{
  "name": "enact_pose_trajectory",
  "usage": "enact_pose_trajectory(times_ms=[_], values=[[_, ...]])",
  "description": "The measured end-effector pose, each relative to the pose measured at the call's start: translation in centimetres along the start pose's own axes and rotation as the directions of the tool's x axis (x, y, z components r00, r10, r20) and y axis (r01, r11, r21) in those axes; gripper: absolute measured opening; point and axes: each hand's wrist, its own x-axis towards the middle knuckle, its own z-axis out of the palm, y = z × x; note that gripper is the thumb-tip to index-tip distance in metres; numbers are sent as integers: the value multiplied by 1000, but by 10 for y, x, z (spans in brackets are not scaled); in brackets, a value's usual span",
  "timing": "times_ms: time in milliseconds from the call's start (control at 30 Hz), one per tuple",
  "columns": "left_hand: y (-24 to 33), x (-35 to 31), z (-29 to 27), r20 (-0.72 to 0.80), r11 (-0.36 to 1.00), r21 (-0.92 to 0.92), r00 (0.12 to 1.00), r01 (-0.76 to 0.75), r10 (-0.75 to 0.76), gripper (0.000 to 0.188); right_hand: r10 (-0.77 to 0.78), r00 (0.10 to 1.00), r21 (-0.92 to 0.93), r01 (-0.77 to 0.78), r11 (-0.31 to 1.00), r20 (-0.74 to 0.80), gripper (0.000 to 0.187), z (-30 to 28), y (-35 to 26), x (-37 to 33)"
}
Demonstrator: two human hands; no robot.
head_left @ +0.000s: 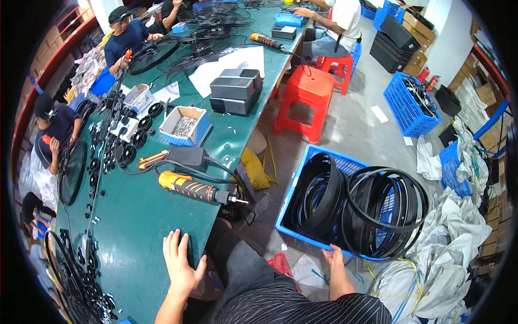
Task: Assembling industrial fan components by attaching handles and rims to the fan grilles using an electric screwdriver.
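Note:
My left hand (182, 263) lies flat on the corner of the green table (135, 254), fingers spread, holding nothing. Down on the right, my right hand (336, 263) grips the near rim of a blue plastic crate (295, 229). Inside the crate are several black hoops (318, 194), some standing on edge and one large black ring (353, 202) leaning over the right side. An orange and black electric screwdriver (189, 187) rests on the table beyond my left hand, its bit past the edge. Behind it sits a black power adapter (188, 156) with cables.
A box of small metal fasteners (185, 127) and stacked dark grey cases (235, 92) stand farther up the table. Red stools (306, 102) stand along its right side. White sacks (448, 227) crowd the floor beside the crate. Other people (127, 40) work across the table.

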Motion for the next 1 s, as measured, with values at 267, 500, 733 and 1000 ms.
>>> enact_pose_trajectory(times_ms=[267,500,733,1000], values=[[-2,1,-1,-10,1000,0,1000,21,-21,78,-61,991,-127,76,989,122,42,114,-65,91],[-12,-9,1,-24,1000,-23,1000,15,-16,74,-265,962,-718,230,657,66,51,145,-29,75],[-51,-68,-36,47,1000,7,999,22,-22,79,639,769,-999,-20,39,9,34,72,154,-34],[-91,-148,-58,270,994,-35,958,107,-93,97,651,757,-851,378,-364,58,39,112,210,-79]])
